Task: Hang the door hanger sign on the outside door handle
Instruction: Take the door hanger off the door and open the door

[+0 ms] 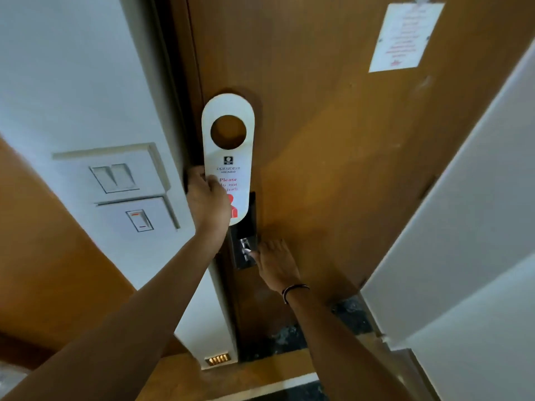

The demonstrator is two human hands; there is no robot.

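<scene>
A white door hanger sign with a round hole near its top and red "Please do not disturb" print stands upright in front of the brown wooden door. My left hand grips the sign by its lower left part. Below it sits a dark lock plate with a small metal handle. My right hand rests on that handle at the plate's right side, fingers curled onto it. A thin band circles my right wrist.
White wall to the left carries two switch panels. A printed notice is fixed high on the door. A white panel stands close at the right. A small grille light sits low by the frame.
</scene>
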